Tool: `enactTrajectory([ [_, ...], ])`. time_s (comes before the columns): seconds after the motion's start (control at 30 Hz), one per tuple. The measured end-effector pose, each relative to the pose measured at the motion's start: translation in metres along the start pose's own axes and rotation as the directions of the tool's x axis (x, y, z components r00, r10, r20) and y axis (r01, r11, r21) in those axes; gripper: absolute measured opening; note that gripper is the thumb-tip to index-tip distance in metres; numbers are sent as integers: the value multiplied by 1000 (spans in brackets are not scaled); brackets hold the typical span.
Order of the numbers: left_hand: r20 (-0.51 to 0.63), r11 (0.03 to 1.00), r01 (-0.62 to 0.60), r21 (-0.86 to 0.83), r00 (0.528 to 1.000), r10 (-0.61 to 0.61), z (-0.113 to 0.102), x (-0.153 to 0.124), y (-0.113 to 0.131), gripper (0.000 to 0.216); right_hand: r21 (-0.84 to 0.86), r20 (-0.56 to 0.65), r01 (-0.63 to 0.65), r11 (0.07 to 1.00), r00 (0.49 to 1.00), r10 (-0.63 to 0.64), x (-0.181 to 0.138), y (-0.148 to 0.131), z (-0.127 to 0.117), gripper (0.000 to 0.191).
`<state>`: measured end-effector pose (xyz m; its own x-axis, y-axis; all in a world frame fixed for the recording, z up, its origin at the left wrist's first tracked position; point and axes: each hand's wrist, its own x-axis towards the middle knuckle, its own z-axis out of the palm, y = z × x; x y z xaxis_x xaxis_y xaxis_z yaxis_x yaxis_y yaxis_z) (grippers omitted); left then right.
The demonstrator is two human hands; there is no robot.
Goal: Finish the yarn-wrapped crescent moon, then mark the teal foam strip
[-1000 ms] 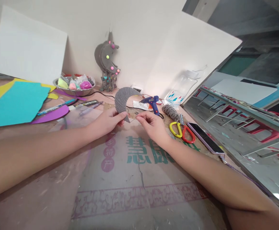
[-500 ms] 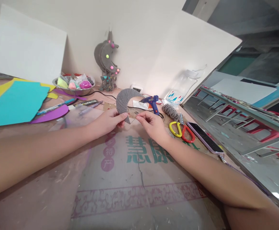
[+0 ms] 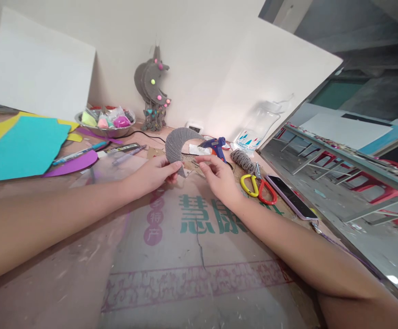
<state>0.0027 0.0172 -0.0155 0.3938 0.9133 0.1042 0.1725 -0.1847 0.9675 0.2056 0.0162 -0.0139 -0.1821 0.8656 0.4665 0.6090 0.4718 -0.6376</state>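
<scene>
My left hand (image 3: pixel 159 172) is closed on the lower part of a crescent moon (image 3: pixel 178 145) wrapped in grey yarn, with the thumb on its front face. Close to the moon's right side is my right hand (image 3: pixel 217 177), its thumb and forefinger parted and nothing visible between them. Behind that hand lies a blue glue gun (image 3: pixel 218 146). To its right are a bundle of grey yarn (image 3: pixel 243 161) and scissors with one yellow and one red handle (image 3: pixel 267 192). Printed cardboard (image 3: pixel 171 251) lies beneath both hands.
A finished-looking moon decoration (image 3: pixel 152 80) with coloured balls is against the wall. A metal bowl (image 3: pixel 106 131) holds bagged clay. Coloured sheets (image 3: pixel 24 146) and pens (image 3: pixel 79 153) lie left; a phone (image 3: pixel 293 197) and a clear plastic jar (image 3: pixel 259 125) are at right.
My right thumb and forefinger have come apart from a pinch beside the moon. My left hand keeps its hold, almost still.
</scene>
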Motion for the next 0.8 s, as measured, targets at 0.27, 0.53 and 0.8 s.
enactTrajectory([
  [0.27, -3, 1000, 17, -25, 1000, -17, 1, -2, 7, 30, 118, 90, 0, 993, 996, -11, -8, -13, -2, 23],
  [0.53, -18, 1000, 8, 15, 1000, -8, 2, -1, 9, 33, 314, 281, -49, 948, 959, -43, -13, -13, 6, 21],
  [0.8, -6, 999, 30, 19, 1000, -30, 1, -3, 10, 33, 260, 206, -21, 965, 978, -34, -11, -11, 8, 12],
])
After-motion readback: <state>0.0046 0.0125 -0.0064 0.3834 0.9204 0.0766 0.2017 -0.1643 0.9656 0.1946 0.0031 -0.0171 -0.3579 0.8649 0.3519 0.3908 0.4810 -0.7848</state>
